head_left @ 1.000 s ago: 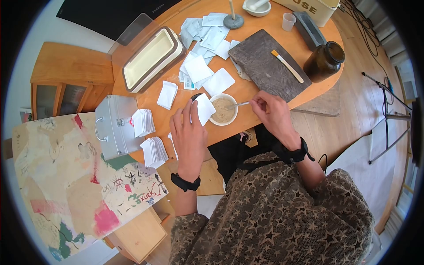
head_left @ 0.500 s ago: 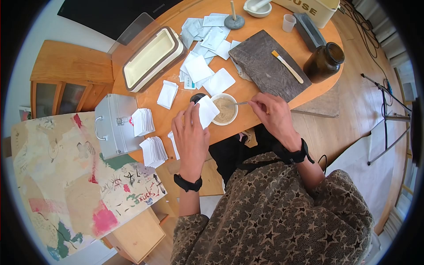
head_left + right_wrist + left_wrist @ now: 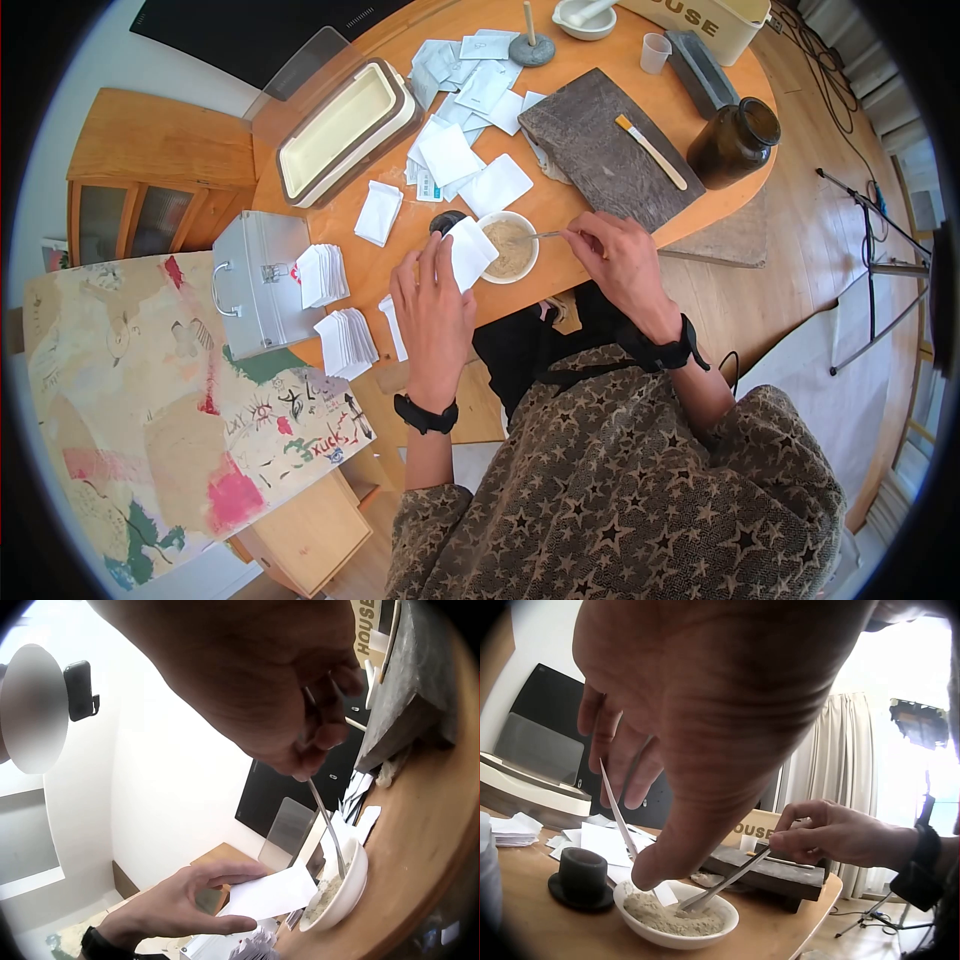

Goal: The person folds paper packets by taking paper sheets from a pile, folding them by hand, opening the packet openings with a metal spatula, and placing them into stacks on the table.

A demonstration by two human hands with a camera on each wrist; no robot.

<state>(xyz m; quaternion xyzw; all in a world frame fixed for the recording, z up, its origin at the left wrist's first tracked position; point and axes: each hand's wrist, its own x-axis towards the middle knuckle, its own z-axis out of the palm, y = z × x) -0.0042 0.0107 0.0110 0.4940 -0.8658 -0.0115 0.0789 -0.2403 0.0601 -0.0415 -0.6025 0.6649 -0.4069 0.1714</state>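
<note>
My left hand (image 3: 432, 325) holds a small white paper packet (image 3: 470, 255) between thumb and fingers, tilted at the left rim of a white bowl (image 3: 667, 943). Inside the bowl lies a beige powder (image 3: 512, 252). The right hand (image 3: 622, 262) pinches the end of a slim metal spoon (image 3: 328, 817), whose tip is down in the powder. Close behind the packet, partly covered by it in the head view, stands a small dark cup-shaped thing (image 3: 583, 876) with a wide base.
Loose paper packets (image 3: 450, 155) lie beyond the bowl, with stacked ones (image 3: 322, 277) by a metal case (image 3: 262, 285) at left. A dark slab (image 3: 600, 145) bears a brush (image 3: 650, 150); a brown jar (image 3: 735, 142) stands at the table's right edge.
My left hand and the packet have shifted slightly right, uncovering more of the dark cup-shaped thing. The right hand has moved very little, with the spoon still in the powder.
</note>
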